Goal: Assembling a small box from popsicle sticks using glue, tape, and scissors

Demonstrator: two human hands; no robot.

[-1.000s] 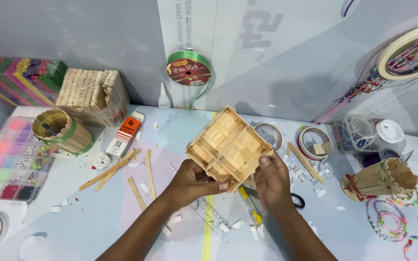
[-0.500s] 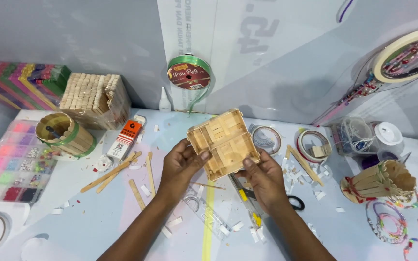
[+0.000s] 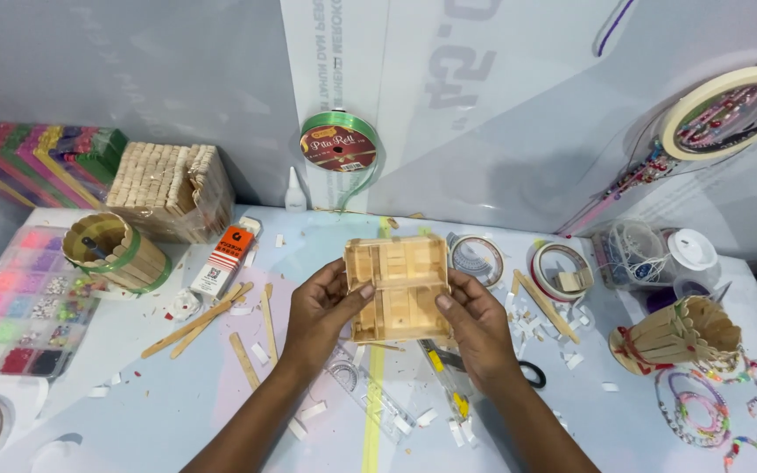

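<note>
Hands: left hand (image 3: 321,307), right hand (image 3: 475,320) grip stick box (image 3: 396,285) (interior hidden) | stick cup (image 3: 116,254) holds pen

Small flat glue box (image 3: 222,257), white with an orange-red end, lying on the tabletop (image 3: 133,394) left of centre. Green ribbon spool (image 3: 338,143) with round red-and-gold label against the back wall. Clear bead organiser (image 3: 12,307), pink and green compartments, far left. Large printed sheet (image 3: 449,79) behind, grey lettering.
</note>
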